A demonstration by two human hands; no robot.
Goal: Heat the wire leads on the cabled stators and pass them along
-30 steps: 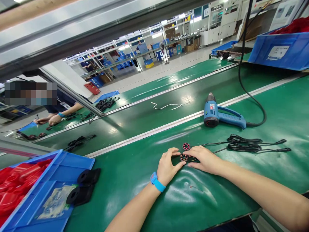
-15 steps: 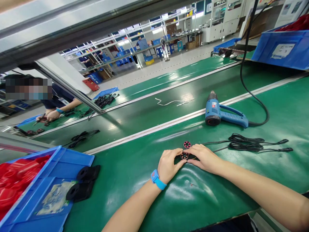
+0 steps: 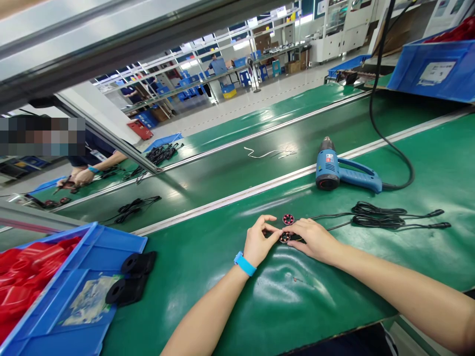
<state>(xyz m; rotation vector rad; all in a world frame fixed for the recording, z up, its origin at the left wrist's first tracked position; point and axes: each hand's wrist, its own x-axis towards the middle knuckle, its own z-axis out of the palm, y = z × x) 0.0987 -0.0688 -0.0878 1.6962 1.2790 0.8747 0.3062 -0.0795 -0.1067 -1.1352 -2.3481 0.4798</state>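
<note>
Between my hands, on the green bench mat, lies a small dark round part [image 3: 285,238] with a ring of copper-coloured spots. My right hand [image 3: 312,239] grips it from the right, fingertips on its upper edge and thumb near its lower right. At its left edge, my left hand [image 3: 259,238] pinches thumb and a fingertip together, another finger raised; what is in the pinch is too small to tell. Just beyond is a second round part [image 3: 288,219], dark with a pinkish-red ring. Black cables [image 3: 378,216] run from behind my right hand to coiled bundles at the right.
A blue heat gun [image 3: 328,168] lies beyond my right hand, its cord rising. Blue bins hold red parts at left [image 3: 122,237] and upper right [image 3: 441,74]. Two black fittings [image 3: 128,289] rest by the left bin. White strips [image 3: 269,153] lie farther back. A co-worker [image 3: 89,163] handles parts across.
My left hand's fingers have opened partly, one lifting away from the round part while the thumb meets another fingertip at its edge. My right hand stays at the part. The view has shifted slightly.
</note>
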